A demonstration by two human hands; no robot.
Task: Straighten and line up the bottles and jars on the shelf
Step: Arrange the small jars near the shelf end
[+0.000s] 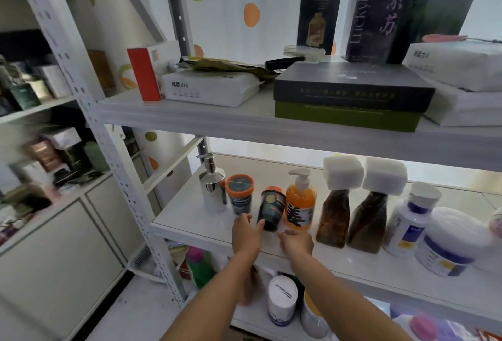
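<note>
A row of containers stands on the white middle shelf [198, 222]: a chrome pump dispenser [212, 187], a jar with an orange lid [240, 194], a dark jar [271, 211] that leans a little, an orange pump bottle [300, 204], two brown bottles with square white caps [334, 210] [370, 218], a white bottle [407, 222] and a wide white tub [453, 243]. My left hand [245, 233] rests at the shelf front, fingers apart, one fingertip touching the dark jar's lower left side. My right hand [296, 241] is curled and holds nothing, just in front of the orange pump bottle.
The upper shelf [190, 119] carries flat boxes, tissue packs and tall dark cartons. Below, a lower shelf holds a white canister [282, 300] and a green bottle [199, 264]. A perforated white upright [127, 191] borders the left; a cabinet with cluttered shelves stands beyond it.
</note>
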